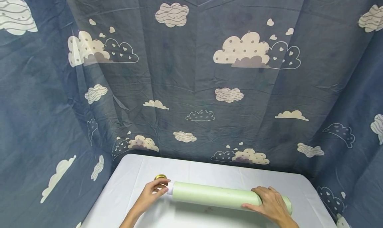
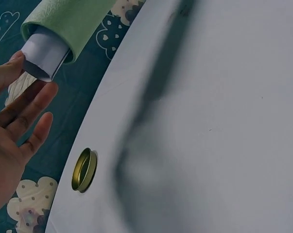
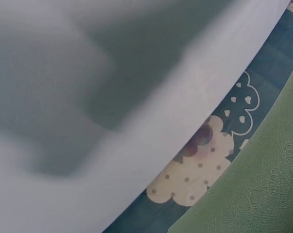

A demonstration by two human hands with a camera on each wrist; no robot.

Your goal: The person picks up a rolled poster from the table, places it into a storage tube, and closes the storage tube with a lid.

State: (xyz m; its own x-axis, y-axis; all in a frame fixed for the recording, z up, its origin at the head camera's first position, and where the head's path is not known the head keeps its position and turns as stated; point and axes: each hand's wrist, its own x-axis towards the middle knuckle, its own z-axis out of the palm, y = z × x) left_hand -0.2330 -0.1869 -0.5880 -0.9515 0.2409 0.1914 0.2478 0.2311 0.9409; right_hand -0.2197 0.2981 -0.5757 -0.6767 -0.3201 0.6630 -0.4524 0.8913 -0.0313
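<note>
A long light green tube (image 1: pixel 212 195) with a textured surface is held above the white table. My right hand (image 1: pixel 269 203) grips it near its right end, thumb on the near side and fingers over the top. From its left end sticks out a white paper roll (image 2: pixel 43 51). My left hand (image 1: pixel 152 193) pinches that roll's end between thumb and fingers, the other fingers spread apart. A gold metal lid (image 2: pixel 84 170) lies on the table just beyond the left hand. In the right wrist view only the green tube (image 3: pixel 253 179) shows along the edge, the hand almost wholly out of frame.
The table (image 1: pixel 191 166) has a white cover and rounded far corners. Dark blue curtains (image 1: pixel 179 71) with a cloud print hang behind it and on both sides. Shadows of the arms and tube fall on the tabletop.
</note>
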